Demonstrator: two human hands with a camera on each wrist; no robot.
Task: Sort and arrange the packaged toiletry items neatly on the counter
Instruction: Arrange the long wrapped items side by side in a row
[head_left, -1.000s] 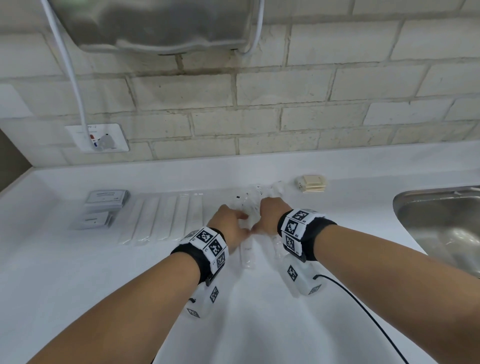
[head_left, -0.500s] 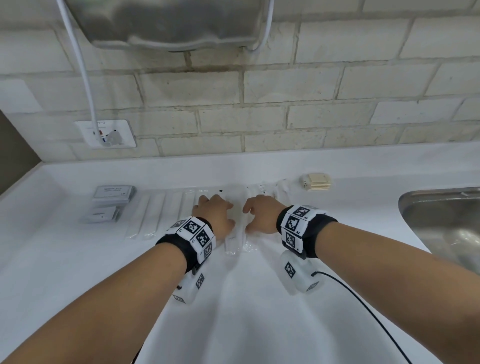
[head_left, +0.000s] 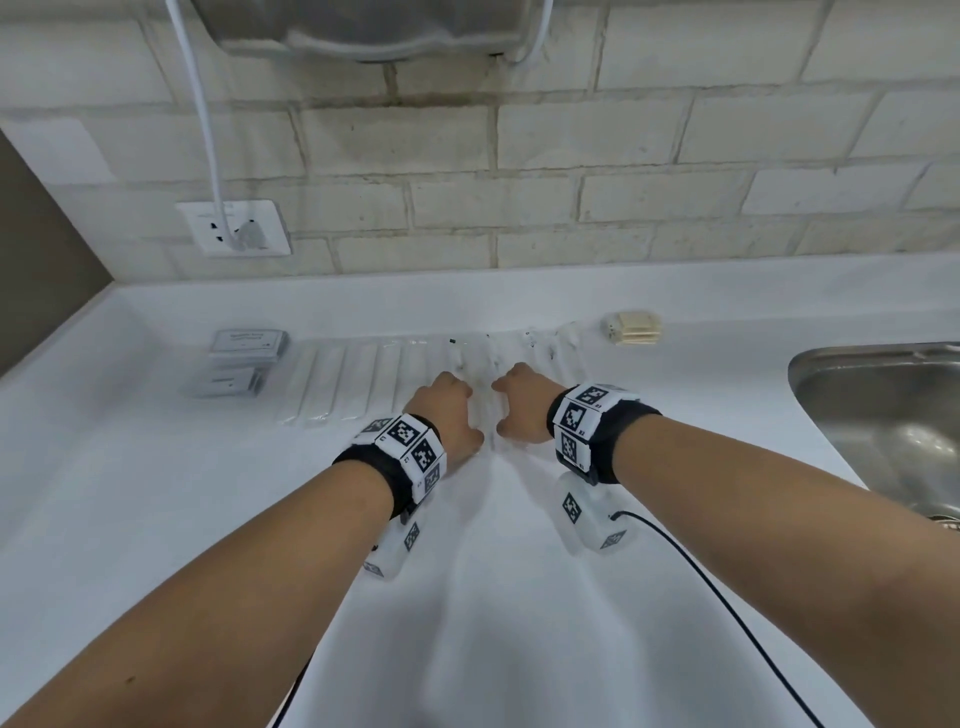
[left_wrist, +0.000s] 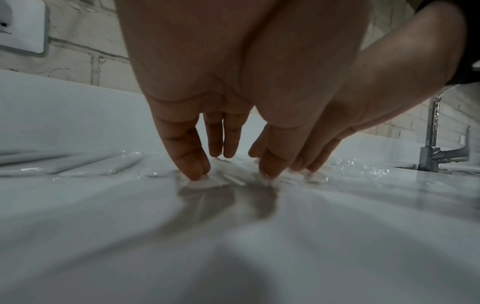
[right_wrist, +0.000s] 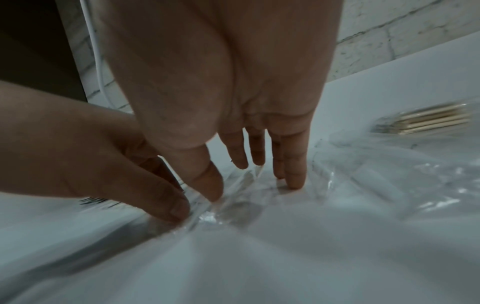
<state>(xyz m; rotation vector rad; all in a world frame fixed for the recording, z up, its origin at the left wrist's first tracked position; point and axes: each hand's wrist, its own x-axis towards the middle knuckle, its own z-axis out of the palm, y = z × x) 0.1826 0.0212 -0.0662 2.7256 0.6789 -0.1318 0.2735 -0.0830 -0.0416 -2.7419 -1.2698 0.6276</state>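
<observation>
Both hands, left hand and right hand, fingers straight, press clear toothbrush sachet; light, slippery film, better pinch at ends.

Counter: smooth, glossy white, faintly reflective. Packets at mid-counter: clear, crinkled plastic film with bright highlights. Wrapped sticks left of packets: same clear film over matt white contents. Boxes further left: matt grey card. Pale stack right of packets: wood-like, matt, film-wrapped. Sink far right of packets: brushed metal, satin sheen. Wall behind counter: rough, matt whitewashed brick.
</observation>
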